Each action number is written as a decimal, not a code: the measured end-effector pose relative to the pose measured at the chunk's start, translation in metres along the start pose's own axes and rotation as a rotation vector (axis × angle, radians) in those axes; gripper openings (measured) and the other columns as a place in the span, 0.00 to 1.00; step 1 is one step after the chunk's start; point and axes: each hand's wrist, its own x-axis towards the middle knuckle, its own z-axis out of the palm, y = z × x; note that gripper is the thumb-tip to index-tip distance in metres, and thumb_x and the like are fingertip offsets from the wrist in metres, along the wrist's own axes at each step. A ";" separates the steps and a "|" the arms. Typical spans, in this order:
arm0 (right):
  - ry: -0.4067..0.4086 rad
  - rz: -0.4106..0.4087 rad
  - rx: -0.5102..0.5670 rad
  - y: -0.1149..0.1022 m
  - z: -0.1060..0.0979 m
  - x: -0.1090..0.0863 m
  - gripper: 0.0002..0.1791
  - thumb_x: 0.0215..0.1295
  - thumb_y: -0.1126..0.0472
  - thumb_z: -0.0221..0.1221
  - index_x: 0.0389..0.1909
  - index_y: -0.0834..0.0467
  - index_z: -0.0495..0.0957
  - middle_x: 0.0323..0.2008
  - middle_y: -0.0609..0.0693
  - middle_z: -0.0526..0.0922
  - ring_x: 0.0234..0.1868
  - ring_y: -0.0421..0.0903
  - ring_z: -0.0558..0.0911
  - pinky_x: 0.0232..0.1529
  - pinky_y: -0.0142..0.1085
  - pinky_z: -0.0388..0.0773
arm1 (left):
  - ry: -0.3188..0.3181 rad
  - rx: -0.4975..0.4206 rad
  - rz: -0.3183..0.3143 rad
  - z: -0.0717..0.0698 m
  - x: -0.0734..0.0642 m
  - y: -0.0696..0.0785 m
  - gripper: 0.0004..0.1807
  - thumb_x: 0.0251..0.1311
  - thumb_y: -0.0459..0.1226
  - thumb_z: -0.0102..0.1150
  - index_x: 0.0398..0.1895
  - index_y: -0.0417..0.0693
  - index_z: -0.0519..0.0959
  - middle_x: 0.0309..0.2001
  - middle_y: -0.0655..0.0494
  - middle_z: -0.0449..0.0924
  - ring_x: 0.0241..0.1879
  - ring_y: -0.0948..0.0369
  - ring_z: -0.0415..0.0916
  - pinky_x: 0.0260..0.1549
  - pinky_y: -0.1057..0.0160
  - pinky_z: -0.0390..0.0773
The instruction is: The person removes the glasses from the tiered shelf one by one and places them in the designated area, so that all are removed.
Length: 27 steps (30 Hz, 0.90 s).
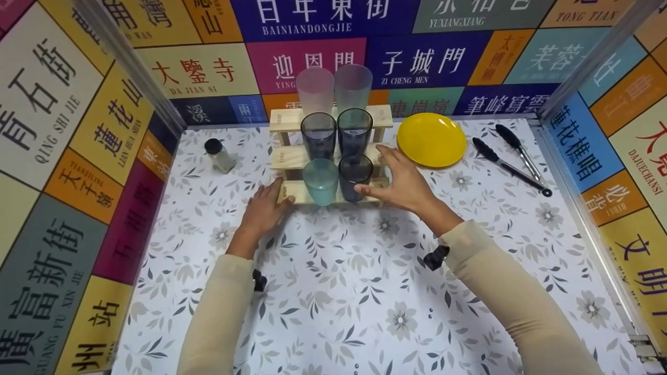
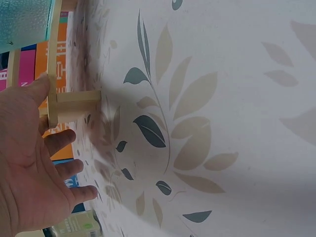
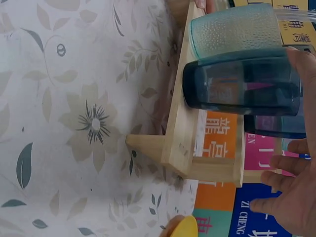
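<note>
A three-step wooden rack (image 1: 288,158) holds several cups in pairs. On its lowest step are a teal cup (image 1: 320,183) and a dark grey cup (image 1: 354,182); two dark cups (image 1: 319,136) occupy the middle step, two clear frosted cups (image 1: 353,86) the top one. My left hand (image 1: 264,209) pinches the left end of the lowest step between thumb and index finger, its other fingers spread. At the right side, my right hand (image 1: 409,182) has its fingers spread, with the thumb (image 3: 301,61) right at the rim of the front dark cup.
A yellow plate (image 1: 431,140) lies right of the rack, with black-handled tongs (image 1: 513,161) beyond it. To the left stands a small black-capped jar (image 1: 221,156). Printed panels wall in the flowered tabletop (image 1: 312,302) at the back and both sides.
</note>
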 end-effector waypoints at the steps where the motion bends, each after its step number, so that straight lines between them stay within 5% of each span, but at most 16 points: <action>1: -0.006 0.007 0.012 -0.001 0.002 0.001 0.67 0.57 0.20 0.72 0.89 0.49 0.58 0.85 0.59 0.66 0.86 0.65 0.65 0.82 0.68 0.64 | -0.002 -0.006 0.002 0.000 0.000 0.000 0.44 0.86 0.60 0.43 0.93 0.49 0.48 0.88 0.36 0.55 0.88 0.31 0.46 0.83 0.25 0.49; 11: 0.011 -0.020 0.113 -0.006 0.020 0.011 0.58 0.56 0.29 0.79 0.80 0.57 0.70 0.73 0.58 0.81 0.74 0.60 0.78 0.79 0.59 0.71 | -0.015 -0.097 0.044 0.002 0.004 -0.008 0.41 0.86 0.59 0.46 0.91 0.52 0.50 0.77 0.30 0.72 0.76 0.32 0.70 0.75 0.29 0.69; 19: 0.037 -0.035 0.199 -0.013 0.029 0.013 0.57 0.53 0.30 0.82 0.78 0.56 0.73 0.70 0.56 0.83 0.70 0.56 0.82 0.76 0.56 0.75 | -0.017 -0.140 0.050 0.001 0.003 -0.008 0.41 0.86 0.59 0.47 0.92 0.54 0.50 0.78 0.30 0.72 0.77 0.30 0.70 0.75 0.29 0.69; 27: 0.113 -0.037 0.188 -0.016 0.035 0.015 0.54 0.52 0.33 0.83 0.73 0.57 0.75 0.65 0.59 0.87 0.65 0.58 0.85 0.71 0.56 0.79 | -0.042 -0.167 0.016 -0.002 0.003 -0.006 0.44 0.86 0.59 0.47 0.93 0.54 0.45 0.84 0.31 0.63 0.83 0.30 0.59 0.81 0.30 0.62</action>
